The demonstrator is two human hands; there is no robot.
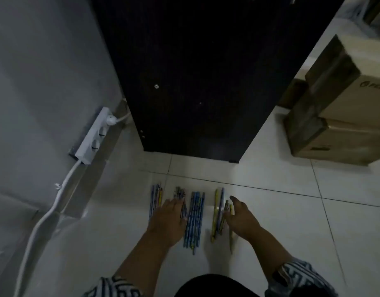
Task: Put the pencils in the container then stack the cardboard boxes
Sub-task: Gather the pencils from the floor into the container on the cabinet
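Several pencils lie in bunches on the white tiled floor: a blue bunch [155, 200] at the left, a dark bunch [180, 192], a wide blue bunch [194, 219] and a yellow bunch [216, 213]. My left hand [168, 219] lies palm down over the dark bunch, its fingers curled onto those pencils. My right hand [240, 219] stands on its edge against the right side of the yellow bunch, thumb raised and fingers apart, touching a few pencils. Two stacked cardboard boxes [343, 116] stand at the right. No container is clearly visible.
A tall black cabinet [195, 82] stands just behind the pencils. On the grey wall at the left hangs a white power strip [92, 136], its cable [45, 215] running down. More boxes show at the top right corner [375, 11].
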